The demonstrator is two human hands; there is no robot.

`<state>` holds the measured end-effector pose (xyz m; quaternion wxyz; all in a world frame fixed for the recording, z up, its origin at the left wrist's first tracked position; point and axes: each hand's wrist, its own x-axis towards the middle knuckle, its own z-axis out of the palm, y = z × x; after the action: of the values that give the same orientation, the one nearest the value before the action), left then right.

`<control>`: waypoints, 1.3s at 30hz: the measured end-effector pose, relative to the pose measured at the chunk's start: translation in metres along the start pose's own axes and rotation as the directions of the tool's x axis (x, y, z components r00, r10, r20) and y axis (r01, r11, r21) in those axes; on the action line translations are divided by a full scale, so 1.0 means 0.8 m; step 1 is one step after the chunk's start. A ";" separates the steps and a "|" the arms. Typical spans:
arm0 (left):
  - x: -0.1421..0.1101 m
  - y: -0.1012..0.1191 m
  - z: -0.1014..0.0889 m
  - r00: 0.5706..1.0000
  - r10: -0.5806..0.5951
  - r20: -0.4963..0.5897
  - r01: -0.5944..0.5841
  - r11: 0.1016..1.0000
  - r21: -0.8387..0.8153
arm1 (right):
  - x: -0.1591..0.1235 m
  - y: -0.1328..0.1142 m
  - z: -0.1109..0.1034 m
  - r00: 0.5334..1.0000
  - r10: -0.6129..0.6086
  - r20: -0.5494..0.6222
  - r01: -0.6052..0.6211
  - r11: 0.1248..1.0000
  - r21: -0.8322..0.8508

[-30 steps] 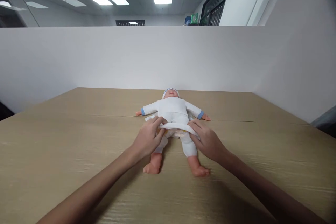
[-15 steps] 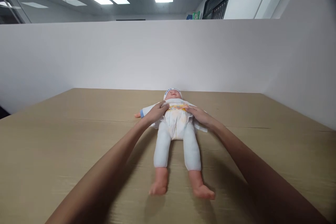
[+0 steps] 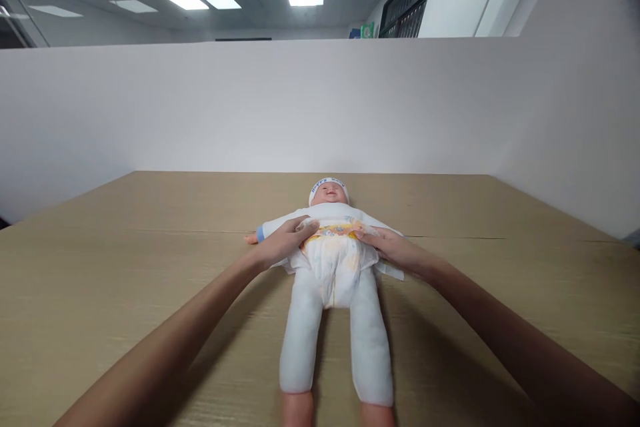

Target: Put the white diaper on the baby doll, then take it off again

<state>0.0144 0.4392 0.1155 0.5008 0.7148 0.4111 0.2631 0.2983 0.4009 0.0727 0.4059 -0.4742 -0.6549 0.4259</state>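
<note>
A baby doll (image 3: pixel 306 327) in white clothing lies on its back, head away from me and legs pointing towards me. Over its hips sits a white diaper (image 3: pixel 334 267) with a patterned orange waistband. My left hand (image 3: pixel 287 240) is at the left end of the waistband, thumb and fingers closed on the diaper's edge. At the opposite end, my right hand (image 3: pixel 390 245) pinches the edge near the doll's waist. White cloth tabs stick out beside both hips. The doll's feet are cut off by the bottom of the view.
The doll rests on a wide tan tabletop (image 3: pixel 150 267) with a seam running across it. A white partition (image 3: pixel 320 107) rises behind the table, and a pale wall stands to the right.
Both hands went from a white cloth edge low on the doll up to the diaper's waistband, uncovering the diaper front. The doll now appears closer and lower in view.
</note>
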 end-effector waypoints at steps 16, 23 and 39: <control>-0.023 0.054 0.062 0.851 0.525 -0.010 -0.349 0.580 0.736 | -0.101 0.069 -0.028 0.911 -0.207 -0.356 -0.095 0.735 -0.671; 0.000 0.045 0.096 0.873 0.481 0.077 -0.339 0.488 0.804 | -0.105 0.082 -0.024 0.920 -0.156 -0.358 -0.166 0.674 -0.720; 0.000 0.036 0.094 0.889 0.458 0.034 -0.317 0.558 0.767 | -0.031 -0.026 -0.045 0.979 0.197 -0.044 -0.202 0.970 -0.136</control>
<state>0.0833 0.3968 0.1153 0.0501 0.9043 0.3554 0.2313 0.3315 0.3789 0.1005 0.3368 -0.5714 -0.6259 0.4103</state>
